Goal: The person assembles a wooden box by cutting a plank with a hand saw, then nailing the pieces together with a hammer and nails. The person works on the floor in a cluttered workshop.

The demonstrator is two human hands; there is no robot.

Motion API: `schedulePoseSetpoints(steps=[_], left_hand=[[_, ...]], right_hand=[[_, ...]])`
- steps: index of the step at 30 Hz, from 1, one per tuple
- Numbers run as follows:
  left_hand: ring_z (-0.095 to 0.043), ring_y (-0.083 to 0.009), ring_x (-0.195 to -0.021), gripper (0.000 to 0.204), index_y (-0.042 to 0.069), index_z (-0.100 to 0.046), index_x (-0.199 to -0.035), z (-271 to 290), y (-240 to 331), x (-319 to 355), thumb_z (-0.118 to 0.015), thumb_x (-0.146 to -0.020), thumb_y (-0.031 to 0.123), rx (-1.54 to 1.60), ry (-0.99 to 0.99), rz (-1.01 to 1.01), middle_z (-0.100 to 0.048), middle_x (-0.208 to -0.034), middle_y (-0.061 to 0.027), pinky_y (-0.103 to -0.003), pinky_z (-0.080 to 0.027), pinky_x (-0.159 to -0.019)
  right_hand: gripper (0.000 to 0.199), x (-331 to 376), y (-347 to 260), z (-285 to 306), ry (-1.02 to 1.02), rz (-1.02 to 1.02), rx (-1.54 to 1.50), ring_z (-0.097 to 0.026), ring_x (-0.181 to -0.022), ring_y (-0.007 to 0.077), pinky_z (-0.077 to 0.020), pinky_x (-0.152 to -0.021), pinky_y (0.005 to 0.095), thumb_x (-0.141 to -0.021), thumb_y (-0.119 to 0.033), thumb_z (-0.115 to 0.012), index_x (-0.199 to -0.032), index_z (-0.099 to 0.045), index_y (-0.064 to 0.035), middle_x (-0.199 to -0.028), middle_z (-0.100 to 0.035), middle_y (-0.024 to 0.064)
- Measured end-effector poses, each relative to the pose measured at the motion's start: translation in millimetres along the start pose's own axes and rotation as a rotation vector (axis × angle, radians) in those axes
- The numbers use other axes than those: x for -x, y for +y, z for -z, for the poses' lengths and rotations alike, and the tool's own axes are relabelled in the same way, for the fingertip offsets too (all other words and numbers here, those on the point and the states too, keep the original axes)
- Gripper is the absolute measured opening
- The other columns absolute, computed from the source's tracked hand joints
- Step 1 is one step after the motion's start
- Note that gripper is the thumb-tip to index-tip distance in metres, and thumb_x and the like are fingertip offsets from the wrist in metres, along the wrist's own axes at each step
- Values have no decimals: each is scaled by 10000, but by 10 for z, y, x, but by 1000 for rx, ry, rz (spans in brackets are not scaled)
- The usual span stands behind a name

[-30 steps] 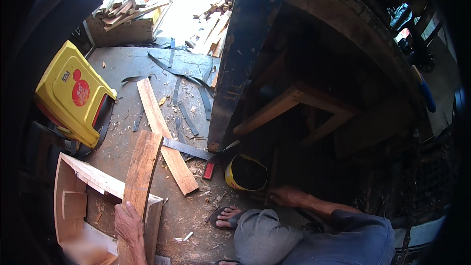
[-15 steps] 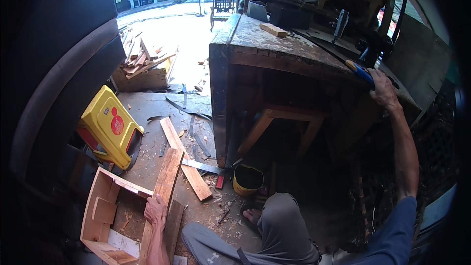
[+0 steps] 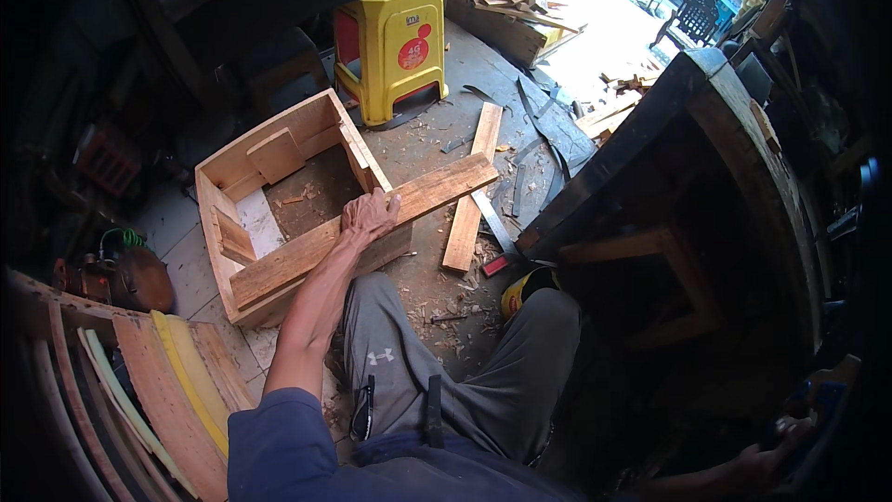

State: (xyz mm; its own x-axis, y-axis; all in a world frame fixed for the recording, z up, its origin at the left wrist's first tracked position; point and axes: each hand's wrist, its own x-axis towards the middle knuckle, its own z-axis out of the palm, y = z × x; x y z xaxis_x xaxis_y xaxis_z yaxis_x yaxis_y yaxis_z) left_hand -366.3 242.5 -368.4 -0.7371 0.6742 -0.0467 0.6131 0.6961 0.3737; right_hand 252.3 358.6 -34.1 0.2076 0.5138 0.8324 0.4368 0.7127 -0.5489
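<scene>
Clasping the plank (image 3: 437, 188) left of centre in the frame with our left hand (image 3: 370, 216), we judge it stiff, fairly light and best held by both long edges, but cannot tell the grip of our right hand (image 3: 788, 437), shadowed at lower right.

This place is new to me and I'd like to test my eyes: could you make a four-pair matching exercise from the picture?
1. Person's left hand
2. Yellow plastic stool
3. Four-sided wooden frame
4. Thin coiled cord

A. Bright green
B. Floor showing inside
C. On a long brown wooden plank
D. Bears red circles

Pairs: 1-C, 2-D, 3-B, 4-A
</scene>
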Motion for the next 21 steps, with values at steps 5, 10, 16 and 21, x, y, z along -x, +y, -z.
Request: schedulePoseSetpoints(steps=[5, 10, 16, 21], left_hand=[[-710, -411, -1031, 625, -8, -691, -1123, -129, 150, -66, -389, -1032, 531, -3, -91, 71, -731, -1050, -276, -532, -501, -919], [-681, -359, -1115, 639, 18, -733, -1147, -104, 365, -216, -325, -1058, 502, 94, -80, 388, -738, -1123, -228, -510, -391, -1001], [-688, -360, -1014, 582, 25, -776, -942, -363, 417, -77, -424, -1042, 478, -80, 201, 289, -761, -986, -198, -520, -396, -915], [-716, -397, -933, 613, 9, -771, -918, -222, 506, -86, -434, -1044, 505, -93, 137, 274, -750, -940, -235, -532, -428, -871]], right_hand=[[337, 1092, -74, -550, -442, -121, -762, -551, -638, 114, -474, -654, 277, -975, -267, -701, -1160, -547, -31, -768, -570, 26], [561, 1993, -301, -1372, -762, -490, -640, -614, -676, 100, -519, -670, 259, -861, -104, -740, -1288, -390, -5, -803, -633, 58], [591, 2588, -142, -1849, -1092, -458, -433, -740, -725, 142, -592, -697, 276, -811, -72, -740, -1377, -596, 23, -882, -759, 126], [583, 2735, -8, -2025, -1184, -442, -439, -766, -766, 179, -601, -698, 290, -817, -69, -735, -1375, -599, 31, -926, -765, 160]])
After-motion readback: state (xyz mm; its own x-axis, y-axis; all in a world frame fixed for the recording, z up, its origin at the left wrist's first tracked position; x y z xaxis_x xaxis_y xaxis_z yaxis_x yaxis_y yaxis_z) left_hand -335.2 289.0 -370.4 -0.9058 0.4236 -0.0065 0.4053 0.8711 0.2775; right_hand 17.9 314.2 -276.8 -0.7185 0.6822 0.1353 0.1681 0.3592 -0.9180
